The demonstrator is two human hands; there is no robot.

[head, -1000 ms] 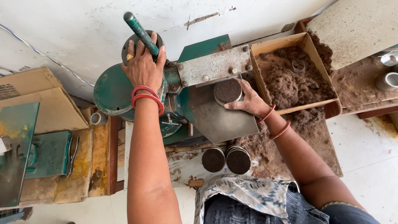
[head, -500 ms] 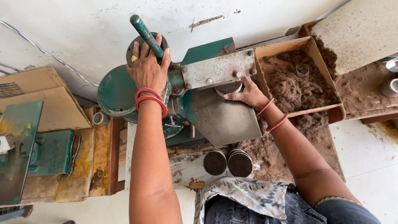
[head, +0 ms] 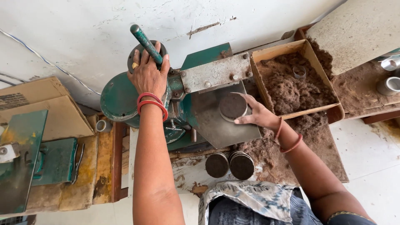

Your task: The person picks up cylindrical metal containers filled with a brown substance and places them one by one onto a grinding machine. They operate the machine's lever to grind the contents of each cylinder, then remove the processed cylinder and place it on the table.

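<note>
Here, round fibrous disc (head: 232,106) beside right hand (head: 259,115).

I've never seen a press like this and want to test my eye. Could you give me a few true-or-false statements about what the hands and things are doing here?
1. The left hand grips the green lever handle. True.
2. The right hand rests in the wooden box of brown fibre. False: it is at the dark round disc on the metal plate.
3. Two stacks of discs stand below the plate. True.
4. The machine is red. False: green.
</note>
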